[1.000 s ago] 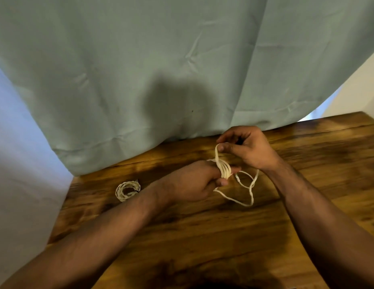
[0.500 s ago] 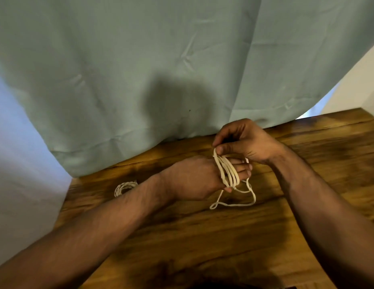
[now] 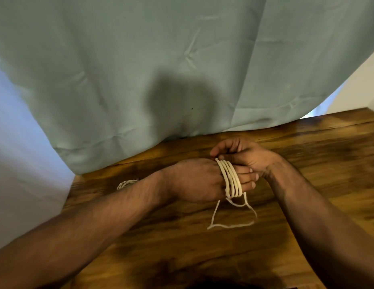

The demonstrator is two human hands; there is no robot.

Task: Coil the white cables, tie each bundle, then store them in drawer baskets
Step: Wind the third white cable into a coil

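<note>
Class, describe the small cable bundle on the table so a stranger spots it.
On the wooden table, look toward the back left corner below the green curtain. The small bundle lies there, untouched, unlike the cable wound round the left hand.

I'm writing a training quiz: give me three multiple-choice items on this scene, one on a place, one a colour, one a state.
1. Where is the white cable wound?
A. round the fingers of the left hand
B. round a chair leg
C. round the right wrist
2. The curtain is:
A. red
B. pale green
C. black
3. The cable's tail is:
A. knotted
B. cut off
C. slack on the table
Answers: A, loops ring the fingers; B, pale green cloth hangs behind; C, it lies loose on the table.
</note>
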